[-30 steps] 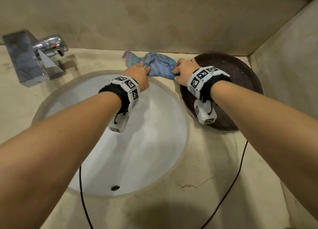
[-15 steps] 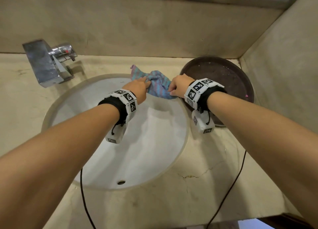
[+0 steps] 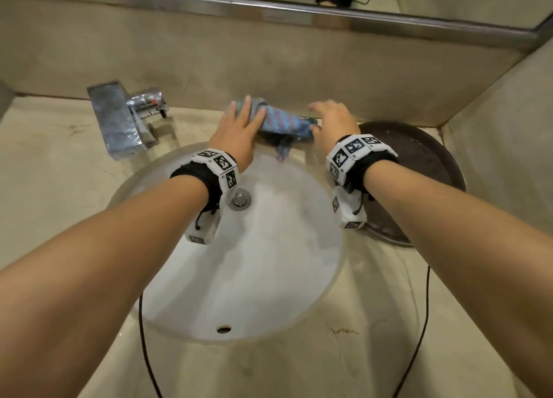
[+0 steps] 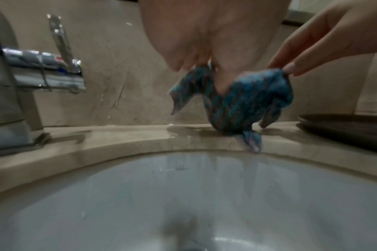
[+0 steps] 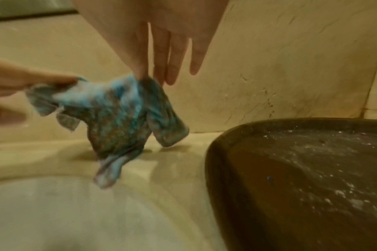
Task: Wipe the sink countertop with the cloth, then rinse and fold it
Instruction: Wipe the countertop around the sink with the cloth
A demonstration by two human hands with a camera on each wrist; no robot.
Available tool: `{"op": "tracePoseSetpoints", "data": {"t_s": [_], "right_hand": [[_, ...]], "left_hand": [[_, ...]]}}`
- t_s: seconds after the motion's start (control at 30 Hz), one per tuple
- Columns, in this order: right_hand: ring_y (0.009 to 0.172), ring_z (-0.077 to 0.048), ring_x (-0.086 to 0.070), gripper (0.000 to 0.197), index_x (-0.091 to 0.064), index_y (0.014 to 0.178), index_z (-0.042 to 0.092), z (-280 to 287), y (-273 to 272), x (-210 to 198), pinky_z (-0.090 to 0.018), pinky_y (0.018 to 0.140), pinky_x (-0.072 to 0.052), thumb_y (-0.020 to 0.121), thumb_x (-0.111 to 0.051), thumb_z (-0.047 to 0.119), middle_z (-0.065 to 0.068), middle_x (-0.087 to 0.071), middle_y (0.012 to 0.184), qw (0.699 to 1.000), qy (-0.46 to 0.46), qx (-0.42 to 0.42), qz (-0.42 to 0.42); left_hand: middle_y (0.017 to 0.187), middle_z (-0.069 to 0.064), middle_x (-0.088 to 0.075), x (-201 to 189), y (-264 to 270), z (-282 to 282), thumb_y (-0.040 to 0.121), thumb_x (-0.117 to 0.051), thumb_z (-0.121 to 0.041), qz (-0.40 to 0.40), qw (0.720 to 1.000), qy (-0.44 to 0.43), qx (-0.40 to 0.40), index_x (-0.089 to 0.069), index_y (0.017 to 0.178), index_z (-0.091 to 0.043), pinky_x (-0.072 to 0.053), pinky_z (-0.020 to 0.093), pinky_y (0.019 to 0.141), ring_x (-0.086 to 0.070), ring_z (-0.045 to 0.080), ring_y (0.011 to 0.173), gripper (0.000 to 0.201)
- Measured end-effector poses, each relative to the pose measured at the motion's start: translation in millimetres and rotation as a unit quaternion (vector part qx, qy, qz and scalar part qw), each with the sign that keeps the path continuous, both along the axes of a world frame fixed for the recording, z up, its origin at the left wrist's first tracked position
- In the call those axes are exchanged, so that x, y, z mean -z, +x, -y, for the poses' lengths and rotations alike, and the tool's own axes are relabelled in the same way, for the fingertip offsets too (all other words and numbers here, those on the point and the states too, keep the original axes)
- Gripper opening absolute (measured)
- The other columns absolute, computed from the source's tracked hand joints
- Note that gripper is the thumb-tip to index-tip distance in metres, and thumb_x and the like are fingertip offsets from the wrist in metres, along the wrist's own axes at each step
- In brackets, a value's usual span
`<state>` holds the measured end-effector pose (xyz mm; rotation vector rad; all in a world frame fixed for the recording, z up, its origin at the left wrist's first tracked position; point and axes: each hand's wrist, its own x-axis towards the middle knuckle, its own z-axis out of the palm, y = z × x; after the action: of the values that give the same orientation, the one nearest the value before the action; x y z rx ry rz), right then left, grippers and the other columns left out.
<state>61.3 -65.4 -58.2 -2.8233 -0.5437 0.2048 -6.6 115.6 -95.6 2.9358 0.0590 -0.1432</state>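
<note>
The blue and purple striped cloth hangs bunched between my two hands above the back strip of the beige countertop, behind the white sink basin. My left hand pinches its left end, and my right hand pinches its right end. In the left wrist view the cloth droops, and its lowest corner touches the wet counter at the basin's rim. In the right wrist view my right hand holds the cloth by thumb and forefinger, the other fingers straight.
A chrome faucet stands at the back left of the basin. A round dark brown tray lies on the counter at the right, close to the side wall. A mirror edge runs along the top. Black cables hang from my wrists.
Both hands have lifted the cloth off the counter and moved it back toward the wall. It now hangs between them instead of lying under them.
</note>
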Motion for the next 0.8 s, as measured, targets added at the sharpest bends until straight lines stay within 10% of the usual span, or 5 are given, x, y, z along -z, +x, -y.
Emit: {"op": "tracePoseSetpoints", "data": {"t_s": [0.33, 0.8], "right_hand": [[0.145, -0.043, -0.003, 0.065, -0.012, 0.150, 0.033, -27.6, -7.3, 56.7, -0.047, 0.120, -0.009, 0.093, -0.043, 0.038, -0.016, -0.006, 0.159, 0.979, -0.123, -0.068, -0.149], [0.132, -0.038, -0.031, 0.059, -0.022, 0.149, 0.027, -114.7, -13.1, 57.7, -0.039, 0.113, -0.023, 0.095, -0.045, 0.031, -0.021, -0.031, 0.146, 0.975, -0.126, -0.172, -0.065]], "left_hand": [[0.159, 0.016, 0.006, 33.6, 5.0, -16.4, 0.097, -0.043, -0.030, -0.131, 0.991, -0.003, -0.002, -0.010, 0.151, -0.030, -0.014, 0.047, 0.119, 0.003, 0.031, 0.148, 0.063], [0.158, 0.017, -0.006, 24.7, -22.9, -74.9, 0.095, -0.042, -0.018, -0.159, 0.973, 0.038, -0.162, -0.009, 0.149, -0.037, -0.037, 0.045, 0.106, -0.034, 0.041, 0.135, 0.066]]}}
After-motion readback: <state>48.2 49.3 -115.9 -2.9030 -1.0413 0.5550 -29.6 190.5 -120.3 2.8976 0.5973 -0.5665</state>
